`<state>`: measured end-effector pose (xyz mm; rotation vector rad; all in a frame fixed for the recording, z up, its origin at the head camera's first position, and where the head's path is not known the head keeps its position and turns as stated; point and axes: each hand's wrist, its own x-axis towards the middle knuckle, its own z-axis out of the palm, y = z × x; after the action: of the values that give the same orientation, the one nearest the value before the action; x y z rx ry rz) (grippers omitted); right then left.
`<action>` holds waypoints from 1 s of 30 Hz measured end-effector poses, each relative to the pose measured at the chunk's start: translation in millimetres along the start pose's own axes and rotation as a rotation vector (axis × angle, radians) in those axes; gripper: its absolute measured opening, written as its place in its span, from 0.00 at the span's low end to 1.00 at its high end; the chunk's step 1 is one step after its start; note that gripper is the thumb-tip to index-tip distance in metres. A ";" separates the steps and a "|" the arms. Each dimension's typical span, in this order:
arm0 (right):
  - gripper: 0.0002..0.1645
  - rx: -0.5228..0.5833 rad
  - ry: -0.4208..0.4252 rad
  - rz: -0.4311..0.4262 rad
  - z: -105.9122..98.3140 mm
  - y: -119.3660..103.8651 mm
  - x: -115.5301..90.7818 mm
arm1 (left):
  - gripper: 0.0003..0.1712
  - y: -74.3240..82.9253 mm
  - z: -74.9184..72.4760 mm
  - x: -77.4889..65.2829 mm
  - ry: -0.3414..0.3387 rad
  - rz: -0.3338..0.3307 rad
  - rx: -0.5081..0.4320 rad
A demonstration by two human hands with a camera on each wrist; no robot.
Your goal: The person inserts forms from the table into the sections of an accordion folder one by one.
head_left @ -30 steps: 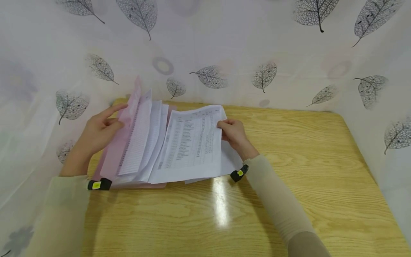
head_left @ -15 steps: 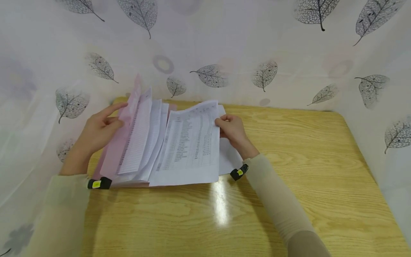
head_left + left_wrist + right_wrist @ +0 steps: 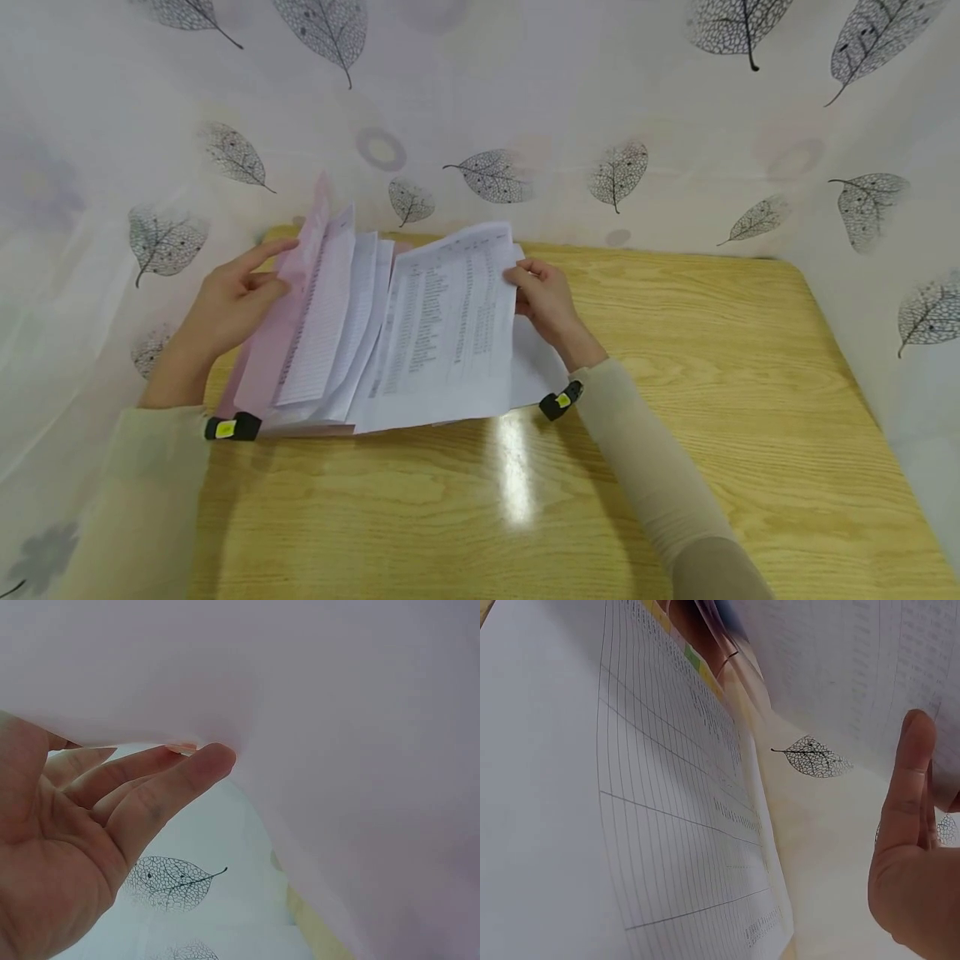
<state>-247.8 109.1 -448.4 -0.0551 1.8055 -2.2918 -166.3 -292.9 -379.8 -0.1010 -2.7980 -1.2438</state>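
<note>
A pink folder [image 3: 258, 375] lies open at the left of the table, with several white printed papers [image 3: 360, 308] fanned out from it. My left hand [image 3: 232, 300] pinches the raised pink cover at its left edge; the left wrist view shows this hand [image 3: 112, 802] with thumb and fingers at the edge of the pale pink sheet. At the folder's right side, my right hand [image 3: 547, 300] pinches the right edge of a lifted printed sheet [image 3: 450, 325]. In the right wrist view, the thumb [image 3: 911, 772] lies against that sheet. Beneath it rests another white paper [image 3: 536, 367].
The wooden table [image 3: 675, 417] stretches to the right and in front of the folder. Behind it and at both sides hangs a white curtain [image 3: 555, 100] printed with leaves. A ruled paper [image 3: 675, 795] with a coloured picture at its top shows in the right wrist view.
The lifted sheet has shifted slightly left, and its top edge has risen and bent. My right hand has moved a little with it. The left hand and pink cover have stayed put.
</note>
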 end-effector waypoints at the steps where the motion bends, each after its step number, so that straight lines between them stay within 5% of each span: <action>1: 0.04 -0.018 0.010 -0.002 -0.4 0.6 0.8 | 0.32 -0.3 -0.1 0.4 -0.002 -0.002 0.001; 7: 0.04 -0.225 0.081 -0.008 -0.9 0.9 1.4 | 0.32 -0.2 -0.7 2.0 0.002 -0.002 0.015; 12: 0.03 -0.286 0.051 -0.025 3.1 -2.3 0.5 | 0.32 2.0 -1.3 1.4 -0.006 -0.015 0.021; 30: 0.05 -0.105 0.124 -0.017 8.7 -0.4 6.1 | 0.32 -0.4 -0.4 0.7 -0.012 -0.023 0.004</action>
<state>-252.4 99.7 -446.6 0.0567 1.9923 -2.2562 -167.0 -293.4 -379.7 -0.0772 -2.8196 -1.2468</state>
